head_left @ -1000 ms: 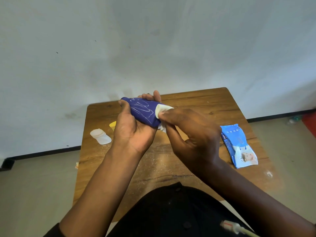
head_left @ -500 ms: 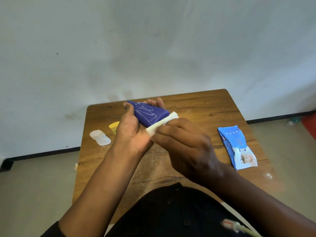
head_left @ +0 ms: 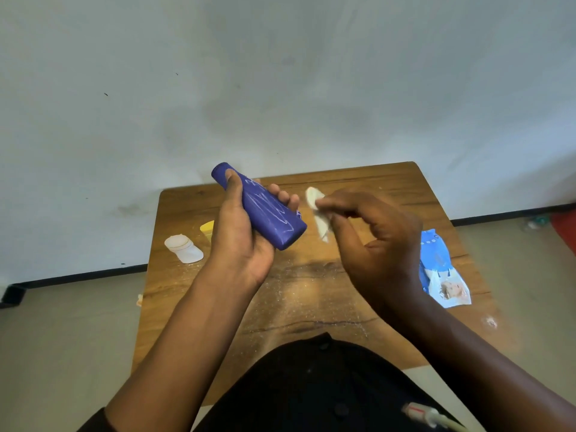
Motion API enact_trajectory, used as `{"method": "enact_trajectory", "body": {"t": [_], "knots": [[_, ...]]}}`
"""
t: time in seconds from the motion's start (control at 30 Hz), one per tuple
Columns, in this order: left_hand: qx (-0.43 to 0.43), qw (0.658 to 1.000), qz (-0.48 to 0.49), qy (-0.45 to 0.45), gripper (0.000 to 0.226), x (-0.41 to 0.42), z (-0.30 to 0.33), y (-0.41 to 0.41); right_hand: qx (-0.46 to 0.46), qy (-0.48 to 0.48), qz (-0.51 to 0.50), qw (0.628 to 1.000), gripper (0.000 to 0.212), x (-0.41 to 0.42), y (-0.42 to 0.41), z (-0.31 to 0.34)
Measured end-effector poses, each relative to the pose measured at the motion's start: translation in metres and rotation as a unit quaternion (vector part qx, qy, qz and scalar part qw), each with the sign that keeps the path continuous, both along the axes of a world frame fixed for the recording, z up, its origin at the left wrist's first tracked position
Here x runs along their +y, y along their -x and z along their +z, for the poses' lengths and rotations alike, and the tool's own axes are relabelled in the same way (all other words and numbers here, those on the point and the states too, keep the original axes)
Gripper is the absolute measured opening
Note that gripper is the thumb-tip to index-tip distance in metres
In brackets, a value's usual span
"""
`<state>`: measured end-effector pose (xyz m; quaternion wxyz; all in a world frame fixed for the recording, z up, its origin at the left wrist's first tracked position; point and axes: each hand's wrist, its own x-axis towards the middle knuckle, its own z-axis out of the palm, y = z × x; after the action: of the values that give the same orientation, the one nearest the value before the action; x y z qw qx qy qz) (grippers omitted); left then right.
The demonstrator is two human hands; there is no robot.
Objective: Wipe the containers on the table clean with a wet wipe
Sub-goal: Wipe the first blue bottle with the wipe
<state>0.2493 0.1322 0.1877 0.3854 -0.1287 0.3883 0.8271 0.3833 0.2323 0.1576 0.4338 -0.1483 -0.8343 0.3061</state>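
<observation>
My left hand [head_left: 240, 241] grips a dark blue bottle [head_left: 265, 210] with white scribbled lettering, tilted with its cap end up and to the left, above the wooden table [head_left: 311, 294]. My right hand [head_left: 371, 241] pinches a crumpled white wet wipe [head_left: 318, 213] just to the right of the bottle, a small gap apart from it. A white container [head_left: 184, 248] lies on its side at the table's left edge. A yellow container [head_left: 207, 230] shows partly behind my left wrist.
A blue pack of wet wipes [head_left: 439, 269] lies on the right part of the table. White specks dust the tabletop's middle. A grey wall rises behind the table, with tiled floor on both sides. My dark clothing covers the table's near edge.
The wipe was rubbing the bottle's lower end; my right hand has now pulled it off to the right. My left hand has tilted the bottle more upright, cap end higher.
</observation>
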Motion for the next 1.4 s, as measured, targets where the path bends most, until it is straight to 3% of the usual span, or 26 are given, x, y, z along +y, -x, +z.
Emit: {"method": "enact_trajectory", "body": {"t": [0.07,0.23,0.5,0.7,1.0,1.4], "knots": [[0.017,1.0,-0.003,0.009,0.048,0.001,0.001,-0.003,0.011,-0.021,-0.021,0.999,0.016,-0.001,0.001,0.004],[0.008,1.0,-0.003,-0.006,0.059,0.005,0.003,-0.01,-0.08,-0.104,0.095,0.987,0.019,-0.018,0.003,-0.014],[0.026,1.0,0.009,0.0,0.057,0.002,0.001,-0.011,-0.065,-0.168,0.135,0.974,0.022,-0.016,-0.001,-0.014],[0.045,0.998,-0.014,-0.032,0.059,0.002,-0.001,-0.013,-0.074,-0.156,0.113,0.978,0.018,-0.014,0.004,-0.012],[0.112,0.99,-0.085,-0.001,0.063,0.002,-0.002,-0.016,-0.085,-0.146,0.069,0.983,0.015,-0.013,0.026,-0.002],[0.132,0.987,-0.094,0.005,0.043,0.0,-0.006,-0.02,-0.067,-0.09,0.029,0.993,0.012,-0.006,0.053,0.009]]}}
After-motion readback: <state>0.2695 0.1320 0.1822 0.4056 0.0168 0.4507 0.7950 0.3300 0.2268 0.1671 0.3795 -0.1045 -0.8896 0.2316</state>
